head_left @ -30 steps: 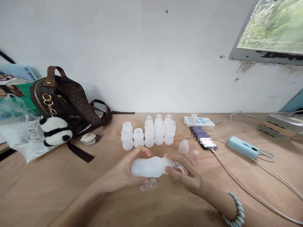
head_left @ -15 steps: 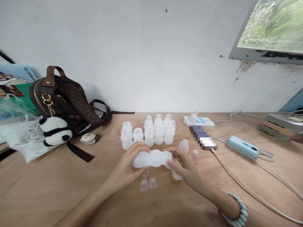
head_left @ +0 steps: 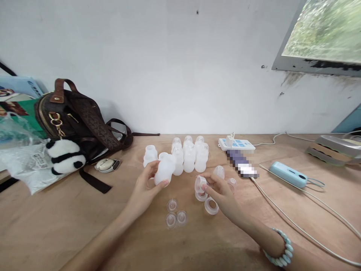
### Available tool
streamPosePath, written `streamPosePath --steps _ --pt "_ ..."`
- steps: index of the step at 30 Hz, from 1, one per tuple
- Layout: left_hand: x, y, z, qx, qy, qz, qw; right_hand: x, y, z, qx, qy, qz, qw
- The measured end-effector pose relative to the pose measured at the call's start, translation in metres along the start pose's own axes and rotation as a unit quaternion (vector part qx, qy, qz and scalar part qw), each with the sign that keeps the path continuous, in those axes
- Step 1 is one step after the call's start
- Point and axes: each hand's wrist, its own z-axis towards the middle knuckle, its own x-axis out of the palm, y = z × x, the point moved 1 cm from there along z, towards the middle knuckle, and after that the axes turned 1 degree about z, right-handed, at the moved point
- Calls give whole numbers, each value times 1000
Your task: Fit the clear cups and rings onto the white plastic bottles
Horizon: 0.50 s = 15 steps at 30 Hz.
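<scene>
My left hand [head_left: 146,182] is wrapped around a frosted white baby bottle [head_left: 164,171], which tilts above the table. Between the thumb and fingers of my right hand [head_left: 222,192] is a clear screw ring [head_left: 199,184], apart from the bottle. Another ring [head_left: 211,209] lies below that hand, and one more sits partly under the held ring. Three clear bottle nipples [head_left: 182,217] rest on the table between my arms. A domed clear cap [head_left: 219,171] stands behind my right hand. Bottles with clear caps [head_left: 189,162] are grouped farther back, beside uncapped bottles [head_left: 150,152] partly hidden by the held one.
A brown backpack [head_left: 87,124] with a panda plush [head_left: 67,157] sits at the left, near a computer mouse [head_left: 105,165]. Toward the right are a power strip [head_left: 245,145], a partly blurred phone [head_left: 238,162], a blue power bank [head_left: 289,175] and trailing white cables.
The bottle and screw ring have come apart. My left hand has tilted the bottle upright and moved it slightly back; my right hand keeps the ring near the same place.
</scene>
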Motion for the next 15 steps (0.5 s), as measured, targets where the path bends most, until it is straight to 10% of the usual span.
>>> streamPosePath --steps 15 --pt "1 12 2 -67 47 211 974 -1 -5 0 -3 35 -7 999"
